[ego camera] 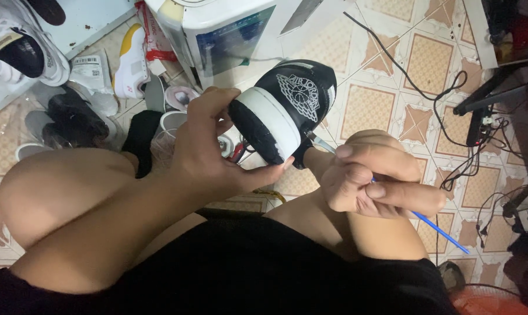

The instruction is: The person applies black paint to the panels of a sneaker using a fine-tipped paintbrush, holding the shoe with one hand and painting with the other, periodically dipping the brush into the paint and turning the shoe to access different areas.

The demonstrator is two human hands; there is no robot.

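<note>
Left hand [208,154] grips black-and-white sneaker [284,114] heel-up; right hand [372,181] pinches blue-handled brush [433,227]. Keep strokes short, wrist braced on knee.

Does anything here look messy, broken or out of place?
The shoe held by the left hand looks intact, and the right hand holds a thin blue brush to it. The floor around is cluttered: loose shoes lie scattered at upper left, and black cables tangle across the tiles at right.
</note>
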